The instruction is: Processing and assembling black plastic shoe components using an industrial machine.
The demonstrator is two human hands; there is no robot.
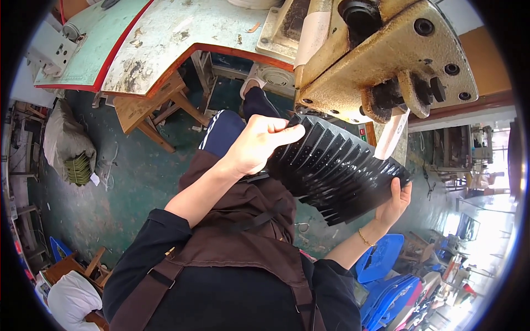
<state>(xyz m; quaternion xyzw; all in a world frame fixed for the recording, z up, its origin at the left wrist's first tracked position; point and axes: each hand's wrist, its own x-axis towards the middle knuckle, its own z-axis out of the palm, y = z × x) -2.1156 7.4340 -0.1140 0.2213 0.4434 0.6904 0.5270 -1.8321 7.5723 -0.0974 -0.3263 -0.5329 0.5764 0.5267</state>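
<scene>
A wide row of glossy black strips (337, 171), overlapping side by side and dotted with small holes, is held up in front of my lap. My left hand (256, 143) pinches its upper left end, thumb on top. At the lower right end my right hand (393, 203) grips the edge between thumb and fingers. Whether the strips are leather or a similar sheet I cannot tell. Just above them looms the worn cream head of a sewing machine (381, 66); the upper edge of the strips passes close beneath it, and contact is not visible.
A pale, scuffed worktable (182, 33) with a red edge spans the top. Beneath it stand a wooden stool (152, 105) and a foot pedal (273, 74). A sack (63, 138) and a green bundle (80, 168) lie left. Blue plastic items (383, 256) sit behind my right arm.
</scene>
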